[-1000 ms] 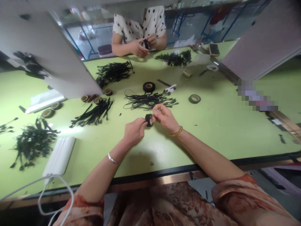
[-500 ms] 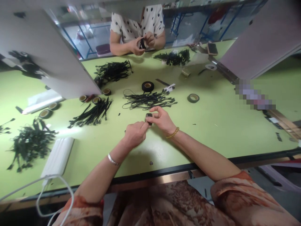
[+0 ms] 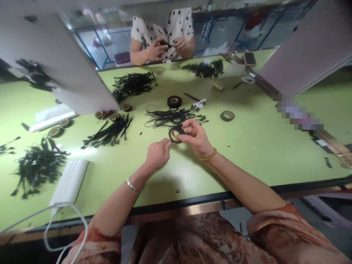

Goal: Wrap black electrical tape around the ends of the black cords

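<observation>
A roll of black tape (image 3: 177,129) with a tan core is held above the green table by my right hand (image 3: 200,140), its thumb and fingers pinching the roll's right side. The roll's open face is turned towards me. My left hand (image 3: 158,154) is closed at the roll's lower left edge, thumb against the curled fingers. What it pinches is too small to make out. Just beyond both hands lies a spread bundle of thin black cables (image 3: 169,116). Behind that bundle sits another black tape roll (image 3: 174,102).
A dark tape roll (image 3: 227,116) lies at right. More cable bundles (image 3: 110,132) and small rolls (image 3: 55,131) lie at left, near a white power strip (image 3: 70,181) with its cord. Opposite, a person in a dotted top (image 3: 162,33) handles a black item. Upright panels (image 3: 88,69) flank the table.
The tape roll has turned from edge-on to show its open face and core. My right hand has moved slightly right and up, and my left hand's fingers have come slightly away from the roll.
</observation>
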